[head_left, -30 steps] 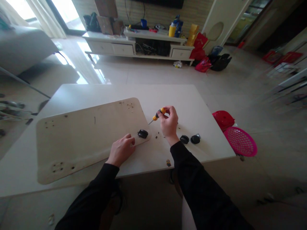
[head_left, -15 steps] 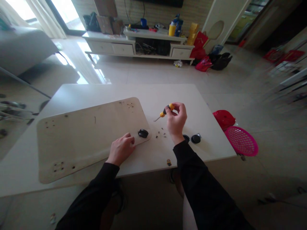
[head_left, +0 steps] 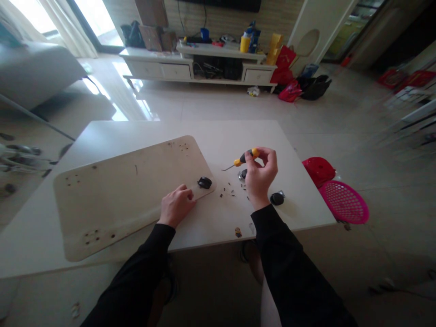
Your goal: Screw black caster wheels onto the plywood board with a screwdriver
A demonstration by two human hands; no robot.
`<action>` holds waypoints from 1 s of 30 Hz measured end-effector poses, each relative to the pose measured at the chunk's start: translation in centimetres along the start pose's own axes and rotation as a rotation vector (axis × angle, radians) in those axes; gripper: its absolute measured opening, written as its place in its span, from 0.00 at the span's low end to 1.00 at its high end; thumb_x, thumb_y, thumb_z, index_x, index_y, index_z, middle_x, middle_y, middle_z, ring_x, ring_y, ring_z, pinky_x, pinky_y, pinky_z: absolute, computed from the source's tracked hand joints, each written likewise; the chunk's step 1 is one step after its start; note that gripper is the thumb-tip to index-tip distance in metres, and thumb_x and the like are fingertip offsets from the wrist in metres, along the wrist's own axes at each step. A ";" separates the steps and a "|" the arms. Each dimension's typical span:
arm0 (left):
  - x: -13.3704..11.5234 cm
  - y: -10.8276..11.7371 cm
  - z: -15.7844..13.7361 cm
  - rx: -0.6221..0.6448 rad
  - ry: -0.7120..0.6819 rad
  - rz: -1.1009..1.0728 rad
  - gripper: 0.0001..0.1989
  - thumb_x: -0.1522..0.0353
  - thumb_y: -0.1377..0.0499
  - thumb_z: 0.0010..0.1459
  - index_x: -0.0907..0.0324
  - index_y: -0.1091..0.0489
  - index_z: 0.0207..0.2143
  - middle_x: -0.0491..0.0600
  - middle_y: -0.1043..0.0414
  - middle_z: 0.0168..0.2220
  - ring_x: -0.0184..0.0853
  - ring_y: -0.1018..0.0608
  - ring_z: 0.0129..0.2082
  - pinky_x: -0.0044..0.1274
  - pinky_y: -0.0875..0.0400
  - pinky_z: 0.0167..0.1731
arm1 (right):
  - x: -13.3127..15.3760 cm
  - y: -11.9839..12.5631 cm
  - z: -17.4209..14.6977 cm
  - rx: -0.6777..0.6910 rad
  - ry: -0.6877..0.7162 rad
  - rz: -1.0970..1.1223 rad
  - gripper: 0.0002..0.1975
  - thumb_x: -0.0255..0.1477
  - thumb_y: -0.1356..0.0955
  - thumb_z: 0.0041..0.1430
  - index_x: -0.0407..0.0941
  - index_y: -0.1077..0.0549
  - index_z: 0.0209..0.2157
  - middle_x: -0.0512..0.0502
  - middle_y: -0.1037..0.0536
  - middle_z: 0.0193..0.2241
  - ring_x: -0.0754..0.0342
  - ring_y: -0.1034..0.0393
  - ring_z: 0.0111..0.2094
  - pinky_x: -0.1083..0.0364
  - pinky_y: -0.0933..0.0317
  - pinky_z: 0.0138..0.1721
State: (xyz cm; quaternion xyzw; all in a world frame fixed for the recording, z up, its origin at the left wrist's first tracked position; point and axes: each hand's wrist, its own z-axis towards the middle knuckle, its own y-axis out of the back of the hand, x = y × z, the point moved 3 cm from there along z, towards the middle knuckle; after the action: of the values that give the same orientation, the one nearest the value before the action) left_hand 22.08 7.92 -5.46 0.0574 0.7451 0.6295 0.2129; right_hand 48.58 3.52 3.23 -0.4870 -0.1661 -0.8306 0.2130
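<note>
My right hand (head_left: 261,175) is closed around a yellow-and-black screwdriver (head_left: 245,157), raised above the table with its shaft pointing left. Something small seems to sit at its tip, too small to make out. My left hand (head_left: 177,206), fingers curled, rests at the near edge of a pale board (head_left: 136,190) with rounded corners and groups of holes. A black caster wheel (head_left: 205,182) stands on the board's right corner, just beyond my left fingers. Several small dark screws (head_left: 233,192) lie between my hands. Another caster (head_left: 243,174) is partly hidden behind my right hand.
A further caster (head_left: 277,198) lies on the white table (head_left: 235,131) right of my wrist. A minion sticker (head_left: 238,232) is near the front edge. Beside the table are a pink basket (head_left: 345,202) and a red stool (head_left: 318,169). A low cabinet (head_left: 153,69) stands along the far wall.
My right hand has moved right with the screwdriver, uncovering more screws and a caster behind it. The board has turned slightly, and my left hand has shifted a little with it.
</note>
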 end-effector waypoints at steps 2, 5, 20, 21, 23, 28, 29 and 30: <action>-0.4 -0.2 0.5 -0.025 0.046 -0.019 0.06 0.62 0.38 0.60 0.53 0.23 0.32 0.48 0.21 0.44 0.39 0.19 0.39 0.27 0.39 0.33 | 0.1 0.6 0.2 -0.015 -0.011 -0.001 0.12 0.34 0.26 0.60 0.47 0.28 0.43 0.46 0.23 0.44 0.56 0.25 0.43 0.56 0.23 0.37; -1.0 -0.5 1.6 -0.061 0.102 -0.055 0.07 0.62 0.38 0.59 0.53 0.23 0.32 0.48 0.20 0.43 0.40 0.20 0.39 0.27 0.40 0.33 | 0.1 1.5 0.6 -0.037 -0.022 -0.003 0.13 0.34 0.25 0.59 0.46 0.28 0.43 0.46 0.23 0.43 0.56 0.24 0.43 0.56 0.23 0.36; -6.0 -0.3 2.4 -0.179 0.114 -0.286 0.09 0.59 0.36 0.63 0.55 0.25 0.36 0.47 0.22 0.38 0.37 0.22 0.36 0.26 0.39 0.33 | -0.6 3.2 2.1 -0.007 -0.072 0.002 0.13 0.35 0.24 0.55 0.45 0.24 0.39 0.47 0.20 0.38 0.56 0.25 0.38 0.59 0.29 0.31; -5.9 -0.2 2.0 -0.180 0.101 -0.299 0.08 0.60 0.36 0.63 0.55 0.25 0.36 0.47 0.22 0.37 0.36 0.23 0.35 0.25 0.39 0.33 | -0.5 2.9 1.9 0.024 -0.073 0.004 0.13 0.35 0.24 0.55 0.45 0.24 0.39 0.48 0.20 0.37 0.57 0.25 0.38 0.59 0.30 0.30; -5.3 -0.1 1.3 -0.176 0.074 -0.327 0.06 0.62 0.37 0.64 0.55 0.25 0.37 0.47 0.23 0.37 0.35 0.23 0.34 0.25 0.39 0.33 | -0.3 2.3 1.4 0.077 -0.077 0.008 0.12 0.35 0.24 0.54 0.46 0.23 0.39 0.48 0.20 0.37 0.57 0.25 0.36 0.59 0.33 0.29; -3.1 -0.1 0.5 -0.149 -0.011 -0.424 0.06 0.66 0.39 0.64 0.56 0.23 0.38 0.47 0.23 0.38 0.32 0.26 0.29 0.26 0.36 0.34 | 0.1 0.8 0.4 0.117 -0.099 0.023 0.12 0.35 0.24 0.53 0.45 0.23 0.37 0.49 0.19 0.34 0.57 0.25 0.35 0.55 0.30 0.35; -2.8 -0.1 0.4 -0.144 -0.028 -0.428 0.06 0.66 0.39 0.64 0.56 0.22 0.38 0.47 0.23 0.38 0.32 0.26 0.29 0.26 0.36 0.34 | 0.1 0.5 0.2 0.118 -0.103 0.027 0.12 0.35 0.24 0.53 0.45 0.23 0.37 0.50 0.19 0.34 0.57 0.25 0.35 0.54 0.29 0.38; -2.5 0.0 0.3 -0.138 -0.049 -0.425 0.07 0.66 0.40 0.64 0.56 0.22 0.39 0.47 0.23 0.38 0.32 0.26 0.29 0.26 0.36 0.34 | 0.2 0.1 0.1 0.121 -0.105 0.031 0.12 0.35 0.24 0.53 0.45 0.23 0.37 0.50 0.19 0.34 0.57 0.25 0.35 0.53 0.28 0.39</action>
State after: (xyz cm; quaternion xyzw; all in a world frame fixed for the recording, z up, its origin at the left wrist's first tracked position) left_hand 24.47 7.29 -4.91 -0.1003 0.6903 0.6183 0.3622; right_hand 48.67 3.42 3.44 -0.5188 -0.2193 -0.7889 0.2459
